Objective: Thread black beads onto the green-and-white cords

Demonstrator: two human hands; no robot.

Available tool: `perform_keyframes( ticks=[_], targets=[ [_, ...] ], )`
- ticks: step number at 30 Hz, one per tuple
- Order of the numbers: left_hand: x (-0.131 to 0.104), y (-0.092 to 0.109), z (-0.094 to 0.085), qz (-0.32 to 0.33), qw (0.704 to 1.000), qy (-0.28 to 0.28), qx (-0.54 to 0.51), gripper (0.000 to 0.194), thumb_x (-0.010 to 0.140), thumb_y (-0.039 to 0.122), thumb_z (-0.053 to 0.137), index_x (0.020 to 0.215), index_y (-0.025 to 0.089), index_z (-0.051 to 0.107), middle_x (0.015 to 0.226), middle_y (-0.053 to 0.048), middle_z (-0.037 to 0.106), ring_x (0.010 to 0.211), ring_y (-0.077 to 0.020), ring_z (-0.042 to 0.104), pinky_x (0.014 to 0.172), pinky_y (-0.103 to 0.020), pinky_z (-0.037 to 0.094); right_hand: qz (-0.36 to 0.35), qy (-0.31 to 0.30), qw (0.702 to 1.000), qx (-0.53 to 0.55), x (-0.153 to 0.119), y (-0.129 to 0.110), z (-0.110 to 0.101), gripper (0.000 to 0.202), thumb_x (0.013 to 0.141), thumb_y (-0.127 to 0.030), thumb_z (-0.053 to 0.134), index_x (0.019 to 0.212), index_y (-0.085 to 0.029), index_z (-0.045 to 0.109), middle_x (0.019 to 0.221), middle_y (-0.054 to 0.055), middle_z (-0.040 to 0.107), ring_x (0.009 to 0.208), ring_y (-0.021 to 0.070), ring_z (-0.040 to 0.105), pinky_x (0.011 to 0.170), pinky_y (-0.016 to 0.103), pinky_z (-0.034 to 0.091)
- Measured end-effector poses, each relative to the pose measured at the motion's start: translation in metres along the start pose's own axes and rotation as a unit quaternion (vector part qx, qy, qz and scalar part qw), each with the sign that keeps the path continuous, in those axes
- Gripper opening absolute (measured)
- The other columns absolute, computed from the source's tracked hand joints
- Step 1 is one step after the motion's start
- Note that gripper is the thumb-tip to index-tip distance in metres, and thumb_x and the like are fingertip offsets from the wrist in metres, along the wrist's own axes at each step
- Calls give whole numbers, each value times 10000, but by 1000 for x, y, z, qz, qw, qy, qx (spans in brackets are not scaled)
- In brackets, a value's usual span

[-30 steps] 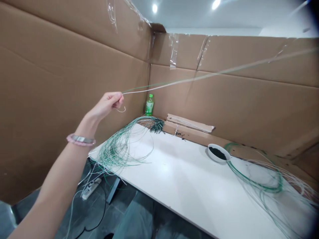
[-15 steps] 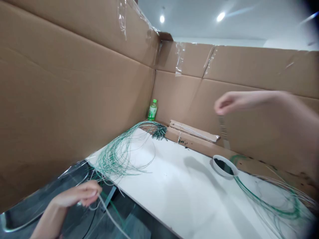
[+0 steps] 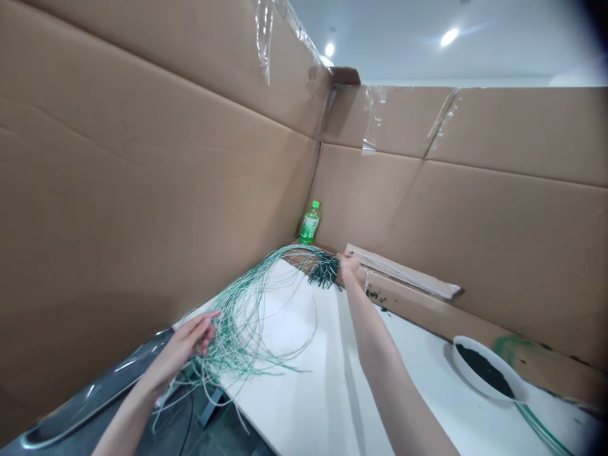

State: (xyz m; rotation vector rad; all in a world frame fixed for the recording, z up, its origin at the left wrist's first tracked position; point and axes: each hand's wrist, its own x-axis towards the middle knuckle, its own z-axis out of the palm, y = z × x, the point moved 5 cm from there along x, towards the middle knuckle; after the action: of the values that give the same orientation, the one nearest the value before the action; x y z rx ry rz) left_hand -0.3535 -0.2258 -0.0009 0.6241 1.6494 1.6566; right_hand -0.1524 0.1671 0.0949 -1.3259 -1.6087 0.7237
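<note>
A large bundle of thin green and white wires [image 3: 237, 316] arcs over the left part of the white table, its dark-tipped ends [image 3: 325, 271] gathered near the far corner. My left hand [image 3: 194, 337] is at the bundle's near-left side, index finger stretched and the others loosely bent, with nothing seen gripped. At the dark-tipped ends, my right hand [image 3: 349, 263] reaches in with its fingers closed together. What those fingers hold is too small to make out. A white bowl [image 3: 458, 354] of dark material stands at the right.
Cardboard walls [image 3: 190, 158] rise at the left and back. In the corner stands a green bottle [image 3: 310, 223]. A cardboard strip [image 3: 403, 273] lies along the back ledge, with dark bits near it. More green wires [image 3: 541, 427] run beside the bowl.
My right hand has moved from above the bowl leftward to the dark-tipped ends. My left hand, which held a white wire, has risen to the bundle with its fingers loosened. The view has shifted left.
</note>
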Motion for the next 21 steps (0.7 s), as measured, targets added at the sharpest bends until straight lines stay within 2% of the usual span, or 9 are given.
perform_keyframes(
  ticks=[2,3,6,8,10,11,13,16,21],
  targets=[
    [-12,16,-4,39,978,17,203,560,811,511,580,1237,151,529,989,-94,629,925,-243,595,796,-361,507,7,-36,999,-31,-4,22,9,304,917,-333,565,1169,-164,577,1189,88,594,1009,204,612,851,397,534],
    [-19,30,-2,71,951,46,297,634,801,561,561,1284,154,505,1158,-131,600,1112,-302,538,946,-443,449,6,-53,998,-45,-4,29,12,304,915,-332,569,1169,-164,577,1187,86,595,1011,205,612,852,398,533],
    [-30,84,37,208,845,113,480,654,867,593,375,1307,123,491,1347,-174,489,1311,-362,368,1074,-544,316,-17,-83,993,-77,-1,34,11,292,920,-329,562,1165,-172,578,1189,85,595,1012,199,611,858,401,530],
    [-21,106,95,283,787,7,548,529,939,480,281,1234,134,552,1312,-149,533,1262,-289,442,1090,-470,339,-47,-94,990,-91,-6,32,4,284,925,-332,553,1158,-173,582,1186,86,598,1006,194,612,861,403,529],
    [-1,101,158,296,707,-188,614,456,986,359,214,1220,180,562,1288,-105,568,1231,-203,487,1094,-391,356,-85,-102,986,-98,-18,29,-8,285,925,-338,551,1150,-167,584,1171,83,605,996,193,615,857,404,531],
    [14,95,181,280,686,-235,629,401,987,341,267,1140,196,608,1199,-79,624,1156,-177,545,1056,-358,401,-107,-106,984,-100,-27,28,-17,288,923,-341,553,1147,-164,585,1161,81,609,992,194,617,854,404,531],
    [46,79,209,235,658,-264,665,295,949,346,437,971,148,654,1003,-76,672,978,-184,623,944,-392,488,-152,-111,977,-104,-50,29,-43,287,922,-344,556,1136,-155,588,1138,78,617,981,192,621,849,405,530],
    [87,61,218,197,637,-221,712,331,899,359,557,1138,131,576,1114,-87,615,973,-186,616,848,-396,540,-212,-110,965,-110,-86,39,-97,252,919,-349,559,1065,-150,613,1072,63,638,941,179,626,842,392,526],
    [119,64,213,199,619,-112,752,380,894,347,564,1216,147,537,1234,-107,558,1081,-221,577,911,-439,516,-250,-69,960,-108,-134,67,-200,263,918,-394,538,886,-152,636,861,26,643,803,150,599,772,344,493]
  ],
)
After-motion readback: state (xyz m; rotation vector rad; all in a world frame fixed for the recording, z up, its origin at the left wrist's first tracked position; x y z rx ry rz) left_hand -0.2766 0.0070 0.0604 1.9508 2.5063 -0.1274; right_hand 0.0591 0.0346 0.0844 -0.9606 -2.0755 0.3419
